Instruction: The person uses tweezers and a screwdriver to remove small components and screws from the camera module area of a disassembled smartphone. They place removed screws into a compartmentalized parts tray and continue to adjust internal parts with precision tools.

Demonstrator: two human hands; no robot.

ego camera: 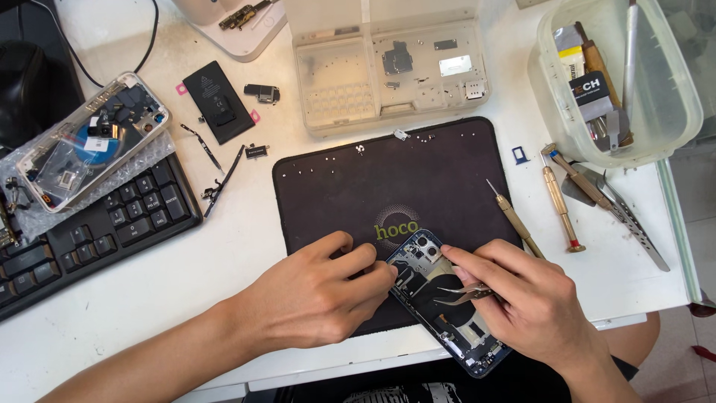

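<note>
An opened blue phone (436, 295) lies face down on a black work mat (350, 194), its inner parts and camera block exposed. My left hand (317, 291) rests on the mat with its fingertips pressing the phone's left edge. My right hand (529, 298) holds a pair of metal tweezers (459, 292), whose tips point left into the middle of the phone's interior. Most of the phone's lower right half is hidden under my right hand.
A brass-handled screwdriver (514, 218) lies on the mat's right edge, with other screwdrivers (561, 213) and tools beside it. A clear tub of tools (671, 112), a plastic parts tray (388, 71), a loose black battery (218, 102), a second opened phone (93, 138) and a keyboard (97, 231) surround the mat.
</note>
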